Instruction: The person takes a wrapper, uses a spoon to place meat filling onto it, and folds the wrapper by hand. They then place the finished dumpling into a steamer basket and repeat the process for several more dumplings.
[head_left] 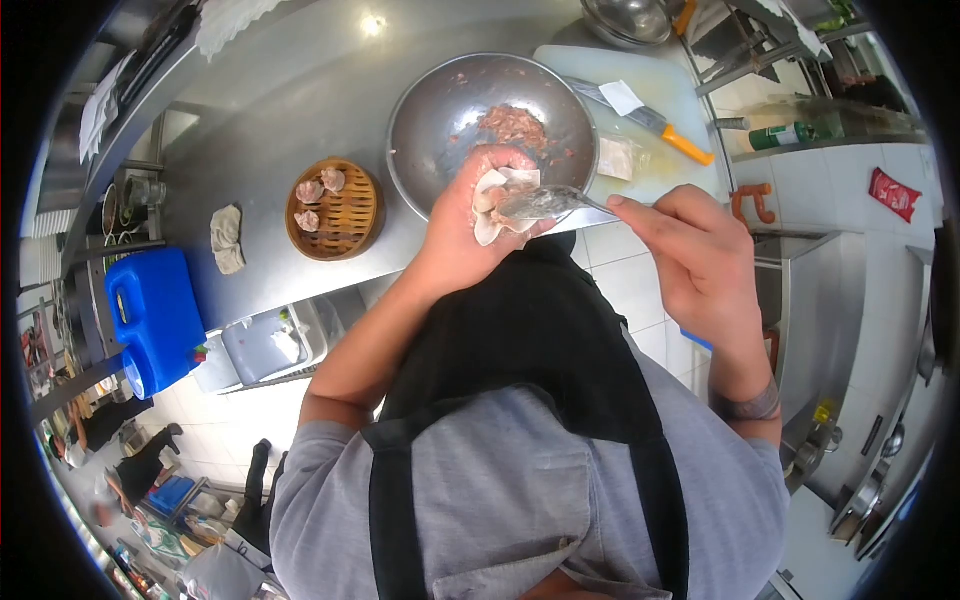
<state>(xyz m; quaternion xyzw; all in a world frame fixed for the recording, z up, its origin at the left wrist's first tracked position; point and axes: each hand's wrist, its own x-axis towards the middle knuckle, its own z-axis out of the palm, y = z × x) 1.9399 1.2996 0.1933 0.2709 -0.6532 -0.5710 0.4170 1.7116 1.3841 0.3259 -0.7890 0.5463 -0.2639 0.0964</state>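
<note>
My left hand (458,222) is closed around a thin white dumpling wrapper (487,234), whose edges fold up between the thumb and fingers. Inside the wrapper sits some pinkish filling, partly covered by a metal spoon (545,203). My right hand (695,250) grips the spoon's handle, with its bowl end pressed into or over the wrapper. Just beyond my left hand stands a large steel mixing bowl (425,115) with minced meat filling (513,125) in it. To the left, a round bamboo steamer (352,222) holds three dumplings (310,191).
A folded cloth (227,240) lies left of the steamer. On the cutting board (590,60) are a yellow-handled knife (652,122) and a pale stack of wrappers (615,158). A blue jug (160,300) stands at the lower left. Other people's legs show beyond it.
</note>
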